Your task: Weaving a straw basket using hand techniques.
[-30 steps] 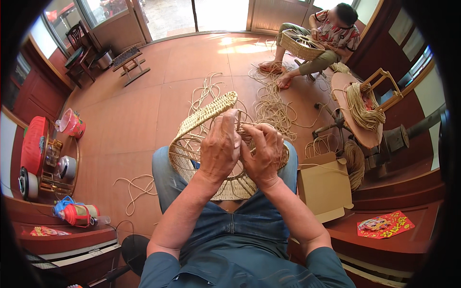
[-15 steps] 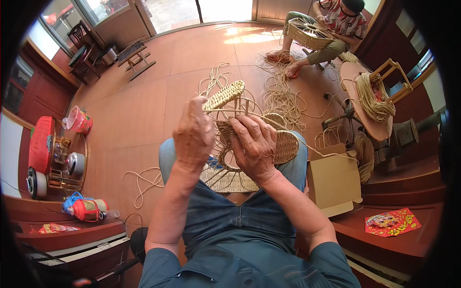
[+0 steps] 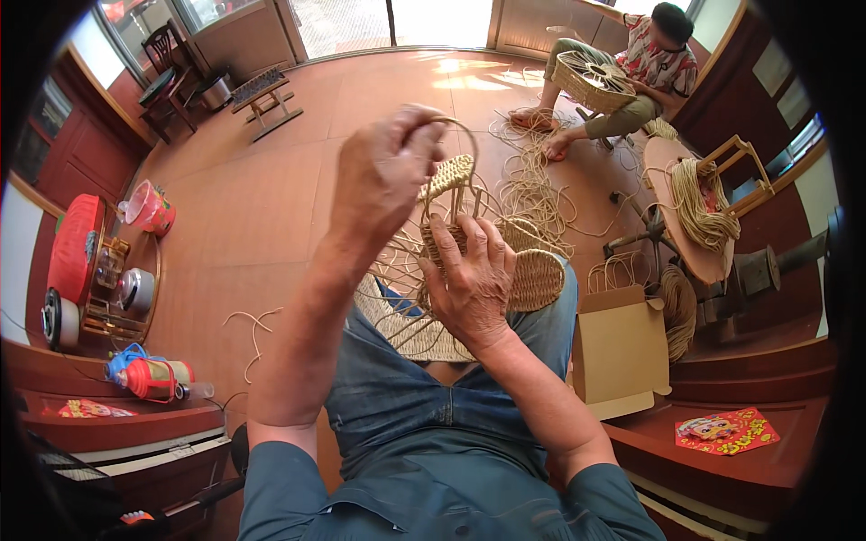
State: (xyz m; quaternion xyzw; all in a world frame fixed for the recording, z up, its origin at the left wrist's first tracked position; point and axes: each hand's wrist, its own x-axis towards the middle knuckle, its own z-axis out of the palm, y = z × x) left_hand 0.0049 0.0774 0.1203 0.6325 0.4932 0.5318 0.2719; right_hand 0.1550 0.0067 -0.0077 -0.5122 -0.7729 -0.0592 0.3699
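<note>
On my lap lies a woven straw-coloured cord piece (image 3: 538, 281) with rounded lobes, a plaited upper band (image 3: 451, 173) and several bare cords sticking out. Raised above its left side, my left hand (image 3: 379, 180) is closed on a cord (image 3: 474, 144), which arcs over and down into the weave. My right hand (image 3: 478, 287) grips the middle of the piece, fingers bent over its woven wall and the thumb to the left. The fingertips hide part of the weave there. Across my thighs is a broad woven panel (image 3: 424, 343) with spokes.
At the far right a seated person (image 3: 654, 59) holds another woven basket (image 3: 591, 83). Loose cord (image 3: 532, 185) is strewn on the floor before them. An open cardboard box (image 3: 622, 352) stands by my right knee. A low bench (image 3: 262, 90) and a red thermos (image 3: 153, 379) are on the left.
My left hand has moved up and slightly right, drawing the cord into a raised loop. My right hand stays on the woven piece. The other person's arm has swung outward.
</note>
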